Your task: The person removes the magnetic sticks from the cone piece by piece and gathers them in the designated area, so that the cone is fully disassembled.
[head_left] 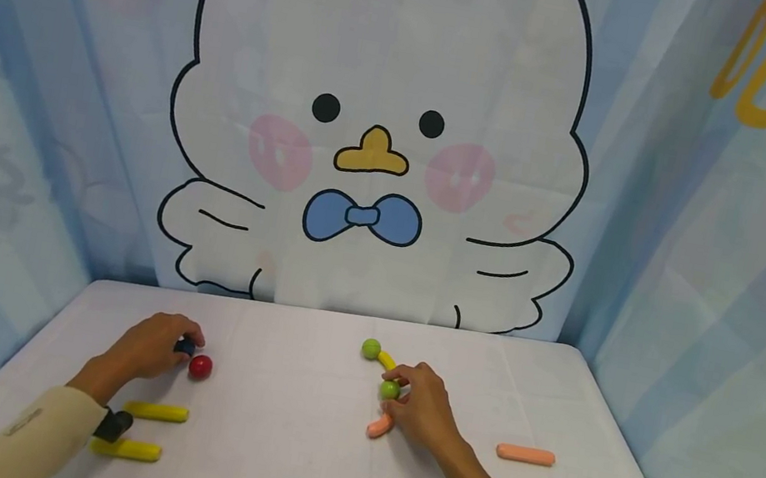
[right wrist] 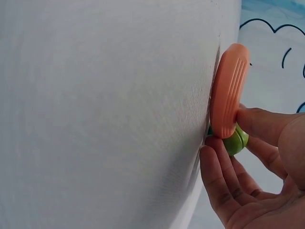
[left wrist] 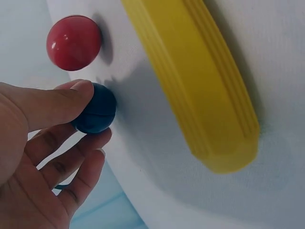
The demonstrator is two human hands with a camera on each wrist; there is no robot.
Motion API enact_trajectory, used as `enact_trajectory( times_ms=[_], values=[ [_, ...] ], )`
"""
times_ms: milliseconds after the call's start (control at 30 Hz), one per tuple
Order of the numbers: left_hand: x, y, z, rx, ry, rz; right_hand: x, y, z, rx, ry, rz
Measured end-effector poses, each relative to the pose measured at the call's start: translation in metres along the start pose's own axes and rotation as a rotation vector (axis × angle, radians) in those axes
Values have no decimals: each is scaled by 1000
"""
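My left hand (head_left: 154, 346) pinches a dark blue ball (left wrist: 96, 109) between thumb and fingers at the table's left. Right beside it lies a red ball (head_left: 200, 367), apart from the fingers. Around a green ball (head_left: 390, 390), right of the middle, curl the thumb and index finger of my right hand (head_left: 429, 409). Beyond that ball a short yellow stick (head_left: 386, 360) leads to a second green ball (head_left: 370, 349). An orange ridged stick (right wrist: 231, 90) lies on the near side, by my right thumb; whether it joins the green ball is hidden.
Two yellow sticks, a farther one (head_left: 160, 411) and a nearer one (head_left: 129, 449), lie by my left forearm. Another orange stick (head_left: 525, 455) lies right of my right hand. The white-covered table (head_left: 285, 459) ends at a printed curtain (head_left: 355, 268).
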State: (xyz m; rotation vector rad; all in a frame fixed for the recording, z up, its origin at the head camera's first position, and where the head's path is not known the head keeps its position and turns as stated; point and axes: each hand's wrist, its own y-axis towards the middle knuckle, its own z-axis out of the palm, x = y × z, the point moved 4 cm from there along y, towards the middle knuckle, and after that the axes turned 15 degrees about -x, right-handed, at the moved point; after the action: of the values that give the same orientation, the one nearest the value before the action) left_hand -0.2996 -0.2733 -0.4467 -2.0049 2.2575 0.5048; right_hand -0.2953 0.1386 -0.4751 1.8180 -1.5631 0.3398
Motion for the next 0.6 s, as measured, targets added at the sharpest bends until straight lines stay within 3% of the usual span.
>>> enact_trajectory(
  times_ms=[600],
  values=[
    [5, 1, 4, -13, -4, -32, 0, 0, 0, 3, 6, 2]
  ],
)
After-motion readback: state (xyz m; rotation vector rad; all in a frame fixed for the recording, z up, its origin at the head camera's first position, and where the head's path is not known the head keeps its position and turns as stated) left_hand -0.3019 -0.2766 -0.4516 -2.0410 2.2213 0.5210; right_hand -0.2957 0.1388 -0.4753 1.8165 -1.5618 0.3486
